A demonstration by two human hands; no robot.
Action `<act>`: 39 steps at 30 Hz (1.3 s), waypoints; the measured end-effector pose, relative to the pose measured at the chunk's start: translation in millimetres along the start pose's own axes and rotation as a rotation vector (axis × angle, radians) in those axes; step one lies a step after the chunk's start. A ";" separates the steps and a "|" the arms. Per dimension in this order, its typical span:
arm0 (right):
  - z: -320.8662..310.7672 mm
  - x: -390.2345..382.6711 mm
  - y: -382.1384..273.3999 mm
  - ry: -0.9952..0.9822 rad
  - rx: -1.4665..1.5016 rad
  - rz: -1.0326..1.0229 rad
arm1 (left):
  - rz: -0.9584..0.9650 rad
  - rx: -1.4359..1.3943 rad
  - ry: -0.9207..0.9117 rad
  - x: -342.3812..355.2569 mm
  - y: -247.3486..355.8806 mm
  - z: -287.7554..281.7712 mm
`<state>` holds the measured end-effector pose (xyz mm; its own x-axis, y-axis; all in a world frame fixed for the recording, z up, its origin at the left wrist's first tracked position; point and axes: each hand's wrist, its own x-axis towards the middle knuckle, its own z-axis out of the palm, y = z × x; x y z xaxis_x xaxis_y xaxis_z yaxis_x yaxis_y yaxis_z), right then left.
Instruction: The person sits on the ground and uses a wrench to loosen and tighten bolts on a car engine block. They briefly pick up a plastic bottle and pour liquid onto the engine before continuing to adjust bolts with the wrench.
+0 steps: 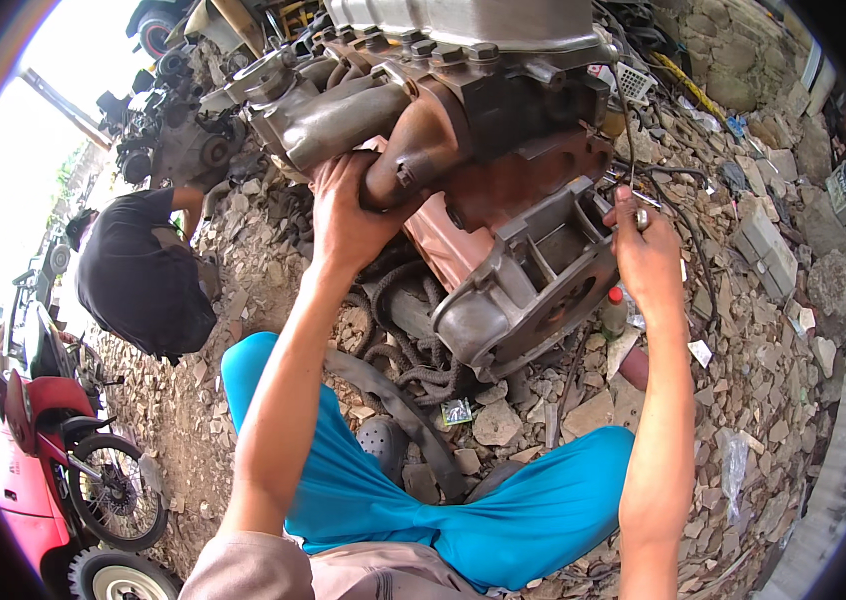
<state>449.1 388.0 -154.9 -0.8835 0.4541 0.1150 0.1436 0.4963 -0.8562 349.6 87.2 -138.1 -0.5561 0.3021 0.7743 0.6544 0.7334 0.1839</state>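
A large engine stands before me, with a grey metal cover [463,22] on top, a rusty brown block [528,185] and a grey bell housing [533,275] at its near end. My left hand [355,215] is closed around the brown, curved exhaust manifold [423,140] on the engine's left side; some of its fingers are hidden behind the pipe. At the right edge of the bell housing, my right hand [646,240] pinches the lower end of a thin dark rod [629,130] that runs upward along the engine. Whether it is stiff or a wire, I cannot tell.
Stone rubble [498,422] covers the ground, with a coiled dark hose [433,355] below the engine. A bottle with a red cap [614,312] stands near my right forearm. To the left, a person in dark clothes [143,275] bends over near a red motorcycle [48,420].
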 end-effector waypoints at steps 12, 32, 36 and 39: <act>-26.2 -13.1 -2.0 -0.013 0.048 0.019 | -0.261 -0.246 -0.624 35.2 -17.6 -20.8; -16.1 -41.4 -51.2 -0.057 0.113 -0.076 | -0.374 -0.028 -0.510 34.7 16.8 -18.8; -16.1 -50.4 -53.9 -0.130 0.143 -0.013 | -0.392 -0.039 -0.509 33.2 18.6 -20.5; -18.2 -58.7 -45.3 -0.145 0.292 0.120 | -0.407 -0.050 -0.498 25.1 20.9 -23.0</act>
<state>502.6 352.4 -113.7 -0.9253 0.3759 -0.0500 0.1349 0.2032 -0.9698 361.0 96.2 -100.9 -0.9282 0.2613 0.2650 0.3577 0.8231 0.4412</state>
